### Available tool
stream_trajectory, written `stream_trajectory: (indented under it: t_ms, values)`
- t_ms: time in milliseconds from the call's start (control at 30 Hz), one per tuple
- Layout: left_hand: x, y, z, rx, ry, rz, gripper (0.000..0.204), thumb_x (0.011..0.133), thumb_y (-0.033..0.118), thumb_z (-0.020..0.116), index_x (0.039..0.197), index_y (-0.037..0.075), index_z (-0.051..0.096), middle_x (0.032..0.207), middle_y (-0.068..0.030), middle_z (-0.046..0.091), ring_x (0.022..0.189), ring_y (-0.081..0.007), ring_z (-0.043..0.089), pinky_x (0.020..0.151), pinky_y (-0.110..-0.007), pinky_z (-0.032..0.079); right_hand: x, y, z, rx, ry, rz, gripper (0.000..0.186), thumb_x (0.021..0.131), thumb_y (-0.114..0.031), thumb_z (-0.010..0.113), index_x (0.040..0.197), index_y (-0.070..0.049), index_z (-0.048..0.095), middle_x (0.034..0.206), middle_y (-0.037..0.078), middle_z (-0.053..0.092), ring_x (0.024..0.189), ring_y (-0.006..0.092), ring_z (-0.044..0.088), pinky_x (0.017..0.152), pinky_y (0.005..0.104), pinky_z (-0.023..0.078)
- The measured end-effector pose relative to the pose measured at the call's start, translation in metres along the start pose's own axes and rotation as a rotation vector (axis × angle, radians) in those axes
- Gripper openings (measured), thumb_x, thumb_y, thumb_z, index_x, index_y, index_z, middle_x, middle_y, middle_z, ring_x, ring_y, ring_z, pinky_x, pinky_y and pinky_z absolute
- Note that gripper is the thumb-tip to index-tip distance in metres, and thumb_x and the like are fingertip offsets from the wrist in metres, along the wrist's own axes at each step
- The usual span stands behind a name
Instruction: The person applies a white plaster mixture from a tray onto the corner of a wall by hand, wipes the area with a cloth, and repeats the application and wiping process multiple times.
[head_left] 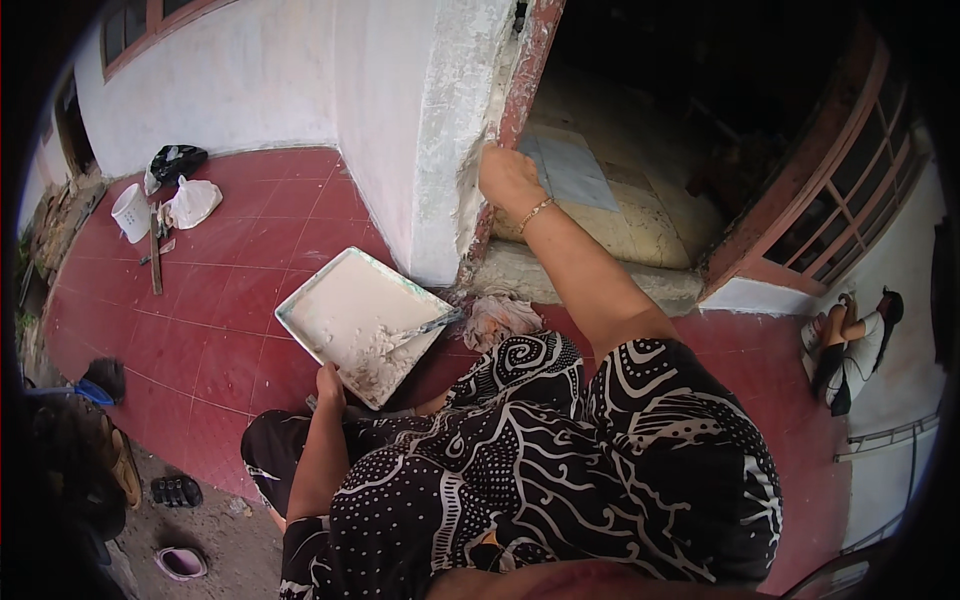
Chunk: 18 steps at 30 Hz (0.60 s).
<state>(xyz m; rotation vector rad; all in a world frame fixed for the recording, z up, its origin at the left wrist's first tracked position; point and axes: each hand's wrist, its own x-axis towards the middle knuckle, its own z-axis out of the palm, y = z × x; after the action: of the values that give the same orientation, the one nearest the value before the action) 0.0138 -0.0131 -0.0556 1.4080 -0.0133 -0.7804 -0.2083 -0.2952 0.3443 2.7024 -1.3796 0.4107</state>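
Note:
My left hand (330, 385) is closed at the near left corner of a square, pale-rimmed tray (322, 270) holding cream-white paste. A flat tool with a speckled handle (425, 325) lies across the tray's right part, its end in the paste. My right hand (512, 180), with a bracelet at the wrist, is raised to the chipped white-and-red doorframe (525, 85). Its fingers are curled against the frame's edge, and whatever they may hold is hidden. A crumpled stained cloth (500, 320) lies at the foot of the doorway.
A white bucket (130, 212), bags (190, 203) and a stick (156, 265) lie on the red tiled floor (170, 340). Footwear (175, 490) and a blue-handled dustpan or brush (95, 385) sit left. A seated person (855, 350) is at the right, below a barred window (840, 190).

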Motion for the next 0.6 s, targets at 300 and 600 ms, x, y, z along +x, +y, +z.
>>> stream_trajectory:
  t_ms: [300,600]
  values:
    - [-0.014,0.008,0.006,-0.001,0.006,0.027,0.024,0.078,0.016,0.047,0.084,-0.005,0.057,0.080,-0.0137,0.057,0.077,-0.0261,0.055,0.072,-0.040,0.044,0.041,-0.004,-0.083,0.114,0.272,0.080,0.031,0.084,-0.005,0.049,0.114,0.004,0.055,0.107,0.028,0.064,0.104,0.0400,0.062,0.090,0.0466,0.048]
    - [-0.027,0.017,0.008,-0.064,-0.014,-0.004,0.025,0.078,0.014,0.046,0.088,-0.006,0.057,0.086,-0.0147,0.057,0.085,-0.0264,0.055,0.079,-0.039,0.044,0.058,-0.012,-0.059,0.125,0.257,0.175,0.031,0.081,-0.003,0.056,0.112,0.003,0.056,0.112,0.026,0.063,0.107,0.0383,0.062,0.092,0.0435,0.049]
